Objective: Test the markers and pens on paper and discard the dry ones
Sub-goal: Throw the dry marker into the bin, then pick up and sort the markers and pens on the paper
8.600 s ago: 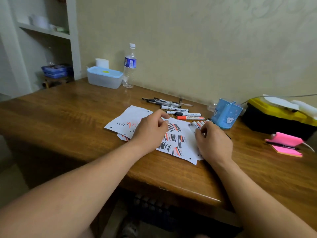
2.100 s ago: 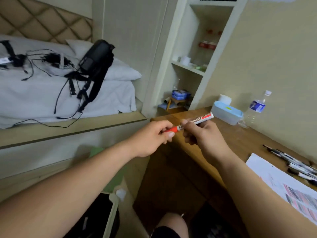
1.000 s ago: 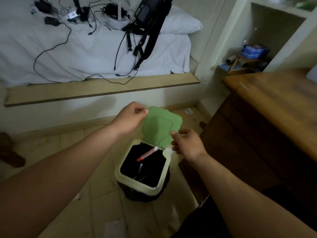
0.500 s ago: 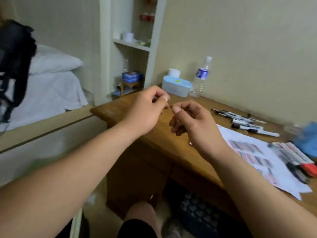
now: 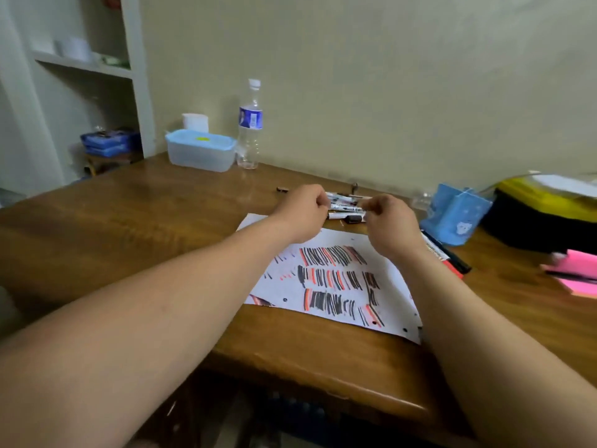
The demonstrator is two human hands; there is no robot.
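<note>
- Far left, back: a translucent box with a blue lid (image 5: pixel 200 152) stands on the tabletop (image 5: pixel 129 221). A clear water bottle (image 5: pixel 250 124) stands upright just beside it, by the wall.
- Your left hand (image 5: pixel 302 212) is over the far edge of the paper, fingers curled in, thumb meeting fingertips. You cannot tell whether it grips anything.
- Between your hands, just past the paper: a loose cluster of markers and pens (image 5: pixel 345 208) lying flat on the tabletop.
- The test paper (image 5: pixel 339 286) lies under both forearms, with three rows of black and red strokes.
- Your right hand (image 5: pixel 389 226) has its fingers curled, tips close to the cluster. Contact cannot be told.
- Right of that forearm: more markers (image 5: pixel 447 255) lying at the paper's edge.
- Further right: a blue pen holder (image 5: pixel 455 215), then a yellow-lidded black case (image 5: pixel 542 218), then pink sticky notes (image 5: pixel 578 279).
</note>
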